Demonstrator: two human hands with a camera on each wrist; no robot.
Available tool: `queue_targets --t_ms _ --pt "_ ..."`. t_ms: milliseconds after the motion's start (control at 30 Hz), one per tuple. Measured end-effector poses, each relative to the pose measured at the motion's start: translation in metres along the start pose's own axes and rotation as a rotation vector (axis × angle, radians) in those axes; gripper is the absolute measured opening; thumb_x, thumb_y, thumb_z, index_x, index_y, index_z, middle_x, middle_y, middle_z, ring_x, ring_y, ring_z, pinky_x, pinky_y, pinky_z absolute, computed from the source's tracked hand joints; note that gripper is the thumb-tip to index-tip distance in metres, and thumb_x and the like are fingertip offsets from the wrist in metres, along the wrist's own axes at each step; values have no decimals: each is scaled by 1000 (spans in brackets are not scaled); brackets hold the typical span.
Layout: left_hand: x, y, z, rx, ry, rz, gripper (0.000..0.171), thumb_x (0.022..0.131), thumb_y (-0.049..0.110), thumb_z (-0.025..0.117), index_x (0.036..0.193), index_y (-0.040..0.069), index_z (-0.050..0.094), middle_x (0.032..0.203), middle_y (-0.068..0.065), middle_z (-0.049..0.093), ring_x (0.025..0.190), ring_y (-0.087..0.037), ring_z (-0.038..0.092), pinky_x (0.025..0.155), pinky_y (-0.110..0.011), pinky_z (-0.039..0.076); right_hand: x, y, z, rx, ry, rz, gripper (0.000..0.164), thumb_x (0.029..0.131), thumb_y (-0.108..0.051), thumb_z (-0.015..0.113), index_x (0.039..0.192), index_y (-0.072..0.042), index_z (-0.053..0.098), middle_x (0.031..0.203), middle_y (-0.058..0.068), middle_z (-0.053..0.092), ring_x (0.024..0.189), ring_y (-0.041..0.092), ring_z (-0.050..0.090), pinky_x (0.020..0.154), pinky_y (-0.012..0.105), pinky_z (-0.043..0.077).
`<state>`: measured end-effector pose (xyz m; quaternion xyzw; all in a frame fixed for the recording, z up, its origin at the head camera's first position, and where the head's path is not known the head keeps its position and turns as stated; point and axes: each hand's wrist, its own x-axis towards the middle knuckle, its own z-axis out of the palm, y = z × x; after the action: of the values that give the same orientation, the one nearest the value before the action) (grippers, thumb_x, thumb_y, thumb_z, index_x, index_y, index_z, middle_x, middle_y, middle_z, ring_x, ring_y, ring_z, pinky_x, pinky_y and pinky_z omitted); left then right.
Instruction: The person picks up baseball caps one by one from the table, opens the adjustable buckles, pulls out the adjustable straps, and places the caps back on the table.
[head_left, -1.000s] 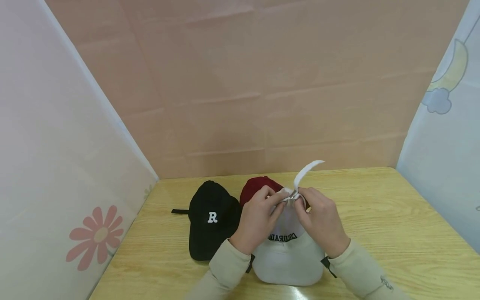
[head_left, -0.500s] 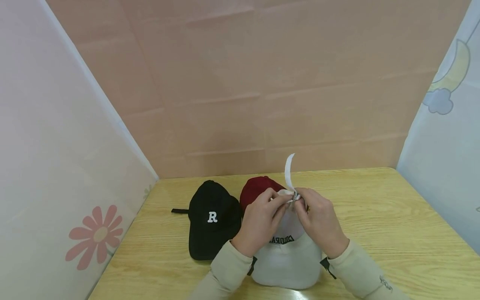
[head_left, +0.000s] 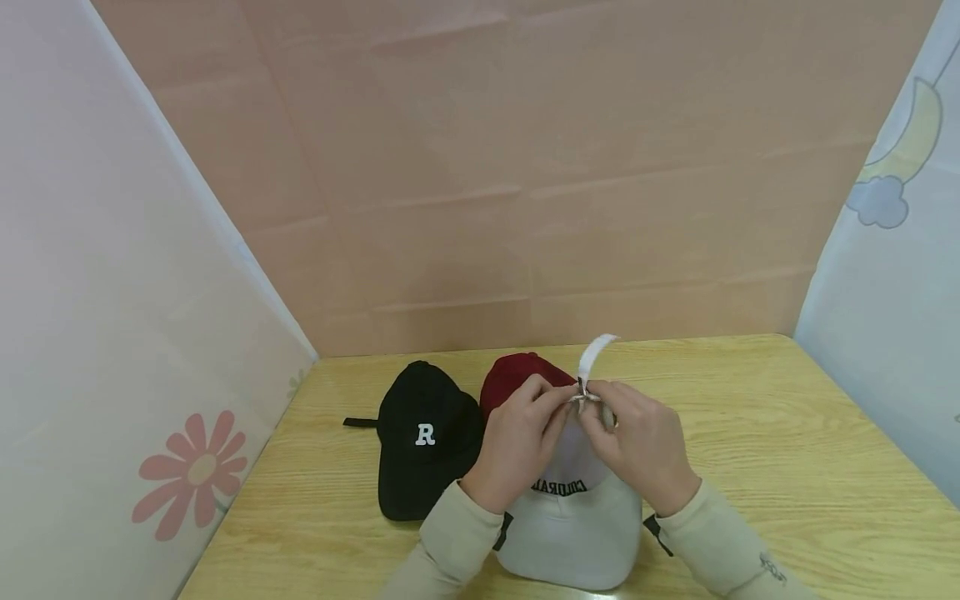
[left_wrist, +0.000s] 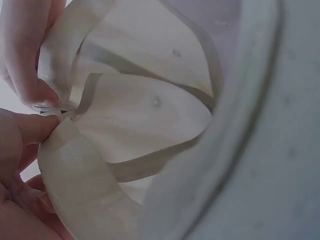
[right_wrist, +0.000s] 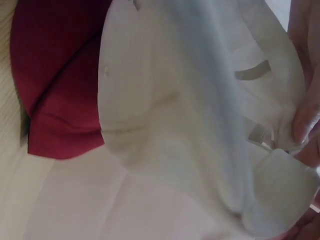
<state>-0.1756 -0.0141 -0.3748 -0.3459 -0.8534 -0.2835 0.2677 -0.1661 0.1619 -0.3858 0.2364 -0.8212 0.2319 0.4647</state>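
Observation:
A white baseball cap (head_left: 570,542) with dark lettering is held up over the table, its brim toward me. My left hand (head_left: 517,446) pinches the cap's back strap on the left of the buckle (head_left: 582,392). From the other side my right hand (head_left: 641,442) pinches the strap at the buckle. The strap's loose white end (head_left: 594,358) sticks up above the fingertips. In the left wrist view the inside (left_wrist: 145,110) of the cap shows its seam tape, with fingertips of both hands meeting at the closure. Fingers hide part of the buckle.
A black cap (head_left: 427,475) with a white letter R lies left of my hands, its strap end pointing left. Behind the white cap sits a dark red cap (head_left: 517,375), partly covered. All are on a wooden table (head_left: 787,467) with cloth walls around it.
The strap's loose end swung upright and left, then leaned right again, now nearer the middle. The white cap's brim has shifted slightly left and toward me. Both hands keep their pinch.

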Motion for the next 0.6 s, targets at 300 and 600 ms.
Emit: queue_targets --t_ms 300,600 --pt "1 1 -2 -3 -6 11 26 97 17 67 123 16 72 89 2 57 63 -3 48 58 -6 38 1 -2 1 -78 22 -18 8 80 -14 65 81 -11 72 71 -5 58 52 4 46 39 19 35" --pt "1 0 -4 -2 -18 27 29 96 16 68 125 17 72 89 2 57 63 -3 47 58 -6 38 3 -4 0 -108 -18 -12 12 83 -15 61 75 -11 69 67 -6 54 49 1 39 38 17 31"
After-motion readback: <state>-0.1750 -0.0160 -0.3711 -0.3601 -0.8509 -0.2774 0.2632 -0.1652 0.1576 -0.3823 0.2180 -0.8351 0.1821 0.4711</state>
